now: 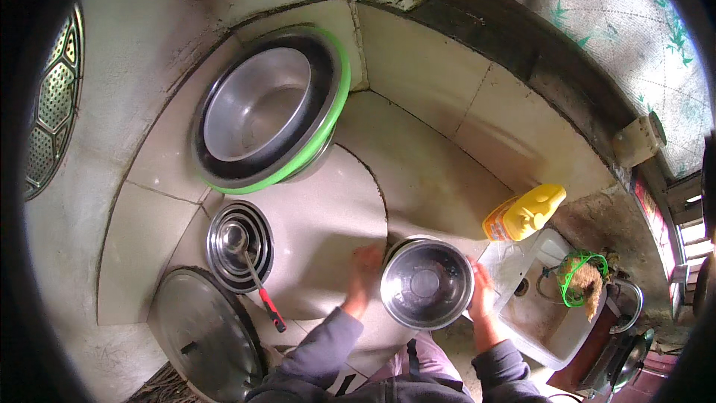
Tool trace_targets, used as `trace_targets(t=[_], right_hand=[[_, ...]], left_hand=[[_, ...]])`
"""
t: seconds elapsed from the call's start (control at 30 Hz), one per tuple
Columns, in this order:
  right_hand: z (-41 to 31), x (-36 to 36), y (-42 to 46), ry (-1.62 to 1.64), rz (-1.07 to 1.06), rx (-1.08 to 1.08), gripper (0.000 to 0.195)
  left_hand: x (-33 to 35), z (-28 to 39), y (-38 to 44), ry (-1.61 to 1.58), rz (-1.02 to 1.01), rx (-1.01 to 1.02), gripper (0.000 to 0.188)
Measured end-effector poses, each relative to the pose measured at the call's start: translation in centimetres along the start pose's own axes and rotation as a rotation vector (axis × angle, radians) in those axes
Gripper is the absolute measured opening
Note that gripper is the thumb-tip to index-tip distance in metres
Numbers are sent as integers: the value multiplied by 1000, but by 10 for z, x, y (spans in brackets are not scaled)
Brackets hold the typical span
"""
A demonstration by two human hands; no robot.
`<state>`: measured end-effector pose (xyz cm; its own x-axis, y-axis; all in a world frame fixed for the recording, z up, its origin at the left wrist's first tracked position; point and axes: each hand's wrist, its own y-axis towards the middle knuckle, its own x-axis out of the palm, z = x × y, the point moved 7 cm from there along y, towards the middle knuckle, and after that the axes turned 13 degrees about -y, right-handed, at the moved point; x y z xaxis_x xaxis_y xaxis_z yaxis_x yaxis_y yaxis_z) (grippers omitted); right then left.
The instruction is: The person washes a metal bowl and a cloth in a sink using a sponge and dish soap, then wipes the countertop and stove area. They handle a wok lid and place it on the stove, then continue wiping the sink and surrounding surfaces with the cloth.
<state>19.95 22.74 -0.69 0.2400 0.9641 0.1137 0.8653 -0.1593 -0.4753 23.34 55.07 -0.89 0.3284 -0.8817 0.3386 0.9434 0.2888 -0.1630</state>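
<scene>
A stainless steel bowl [427, 284] is right in front of me, with the rim of another metal vessel showing behind it. My right hand [482, 291] is on the bowl's right side, fingers at its rim and partly hidden behind it. My left hand [362, 274], somewhat blurred, is just left of the bowl, a small gap from it, holding nothing. To the left on the tiled counter [313, 246] sit nested steel bowls [214, 252] with a ladle [259, 282] resting in them, its handle red and black. Farther back are stacked large basins [257, 103], one with a green rim.
A yellow plastic bottle [526, 212] stands at the right beside the white sink [545, 313], where a green net with fibrous scrubbing material [582, 282] lies near the faucet [632, 305]. A large metal lid [201, 330] is at lower left. Tiled walls [425, 61] rise behind the counter.
</scene>
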Motion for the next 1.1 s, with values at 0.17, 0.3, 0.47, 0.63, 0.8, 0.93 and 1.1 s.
trace_targets(t=[0.17, 0.3, 0.47, 0.63, 0.8, 0.93, 1.1], right_hand=[[-123, 68, 53, -598, -210, -481, 44], [-97, 131, 107, -1664, -224, -1056, 54], [-97, 219, 163, -1596, -395, -1209, 56], [-116, 333, 229, -1622, -346, -1455, 51], [-150, 367, 335, -1681, -56, -1514, 36], [-155, 353, 329, -1515, 33, -1293, 42], [-171, 289, 246, -1378, 23, -1025, 50]], left_hand=[[-92, 54, 71, 337, 246, 198, 25], [-101, 65, 98, 621, 277, 210, 24], [-82, 71, 82, 803, 392, 307, 23], [-86, 76, 73, 779, 401, 281, 19], [-66, 71, 86, 843, 343, 274, 13], [-58, 84, 80, 843, 389, 237, 13], [-78, 89, 65, 850, 433, 292, 18]])
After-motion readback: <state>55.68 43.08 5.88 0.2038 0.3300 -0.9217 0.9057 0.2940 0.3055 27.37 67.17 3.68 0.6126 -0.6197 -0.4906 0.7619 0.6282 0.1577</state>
